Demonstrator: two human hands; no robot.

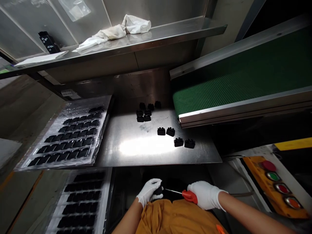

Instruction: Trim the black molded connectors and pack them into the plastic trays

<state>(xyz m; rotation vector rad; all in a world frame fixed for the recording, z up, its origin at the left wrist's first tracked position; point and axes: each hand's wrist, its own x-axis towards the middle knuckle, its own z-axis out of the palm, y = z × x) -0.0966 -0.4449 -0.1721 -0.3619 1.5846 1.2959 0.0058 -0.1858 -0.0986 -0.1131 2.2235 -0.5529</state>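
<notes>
Close to my lap, my left hand [151, 191], in a white glove, has its fingers closed around a small black part [159, 191], mostly hidden by the glove. My right hand [206, 195], also gloved in white, grips a red-handled tool [189, 196]. Its thin metal shaft [173, 191] points left toward the black part; whether the tip touches it I cannot tell. Beyond my hands, several black molded parts [161, 131] with bumps on top stand on the steel table [117, 152], in a back group and a nearer scattered row.
Left of the table lies a plastic-wrapped tray [58, 130] with rows of black parts; a second tray [80, 198] sits lower. A green conveyor belt [234, 74] slopes up at the right, above an orange button box [275, 188]. A steel shelf [170, 34] holds white cloths [114, 32].
</notes>
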